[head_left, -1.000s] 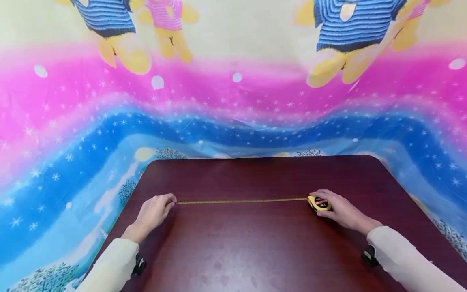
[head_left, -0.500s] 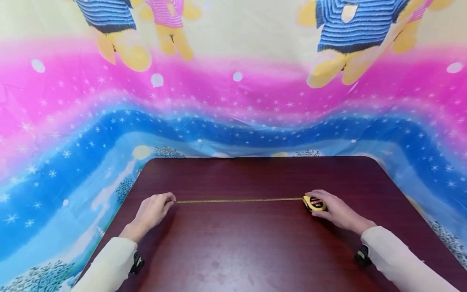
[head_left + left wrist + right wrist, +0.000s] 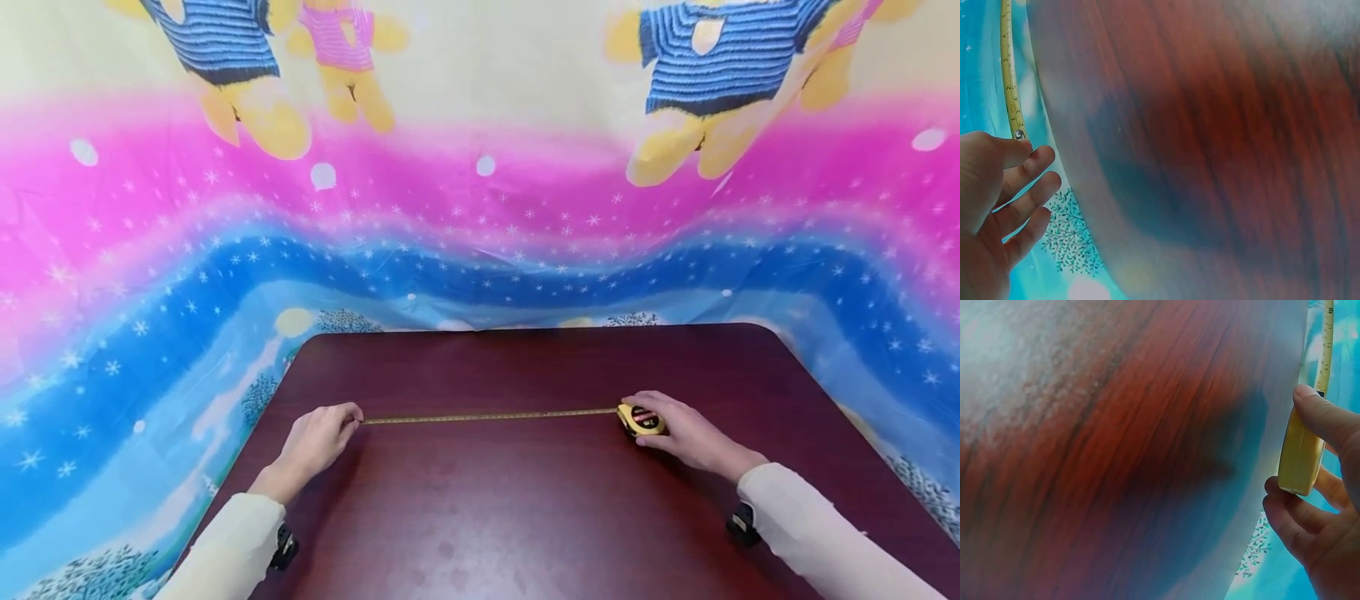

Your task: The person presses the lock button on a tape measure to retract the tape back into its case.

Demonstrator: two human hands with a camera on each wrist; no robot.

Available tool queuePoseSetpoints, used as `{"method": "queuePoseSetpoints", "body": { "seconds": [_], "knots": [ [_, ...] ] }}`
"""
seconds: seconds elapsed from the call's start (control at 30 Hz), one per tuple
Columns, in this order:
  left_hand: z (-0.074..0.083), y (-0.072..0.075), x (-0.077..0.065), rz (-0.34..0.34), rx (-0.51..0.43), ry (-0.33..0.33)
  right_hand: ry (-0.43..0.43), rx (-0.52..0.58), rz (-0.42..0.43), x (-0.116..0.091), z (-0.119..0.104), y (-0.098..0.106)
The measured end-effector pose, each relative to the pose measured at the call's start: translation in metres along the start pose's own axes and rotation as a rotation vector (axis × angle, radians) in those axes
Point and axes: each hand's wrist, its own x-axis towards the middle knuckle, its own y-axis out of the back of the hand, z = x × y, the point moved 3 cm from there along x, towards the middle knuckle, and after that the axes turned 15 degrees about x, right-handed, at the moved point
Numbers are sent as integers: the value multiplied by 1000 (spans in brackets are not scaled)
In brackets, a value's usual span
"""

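A yellow and black tape measure (image 3: 642, 421) is in my right hand (image 3: 693, 433), its case between thumb and fingers above the table. Its yellow blade (image 3: 487, 416) stretches out to the left, nearly straight and level. My left hand (image 3: 315, 443) pinches the blade's free end between thumb and index finger; the other fingers are loosely bent in the left wrist view. There the metal end hook (image 3: 1019, 134) shows just above the thumb. In the right wrist view the yellow case (image 3: 1301, 453) is seen edge-on, with the thumb on top and fingers beneath.
A dark red-brown wooden table (image 3: 480, 500) with rounded far corners lies under both hands. Behind and beside it hangs a printed cloth (image 3: 480, 208) in pink, blue and cream. Black straps (image 3: 283, 546) sit at both wrists below pale sleeves.
My right hand has moved a little to the left with the tape measure, so the stretch of blade is slightly shorter. The left hand keeps its pinch almost in place.
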Motion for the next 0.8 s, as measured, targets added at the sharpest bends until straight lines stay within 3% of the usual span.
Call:
{"method": "queuePoseSetpoints", "body": {
  "seconds": [0.4, 0.8],
  "knots": [
    [2, -4, -1, -1, -8, 2, -19, 9, -22, -1, -5, -8],
    [5, -7, 2, 2, -21, 6, -18, -7, -20, 2, -6, -2]
  ]
}}
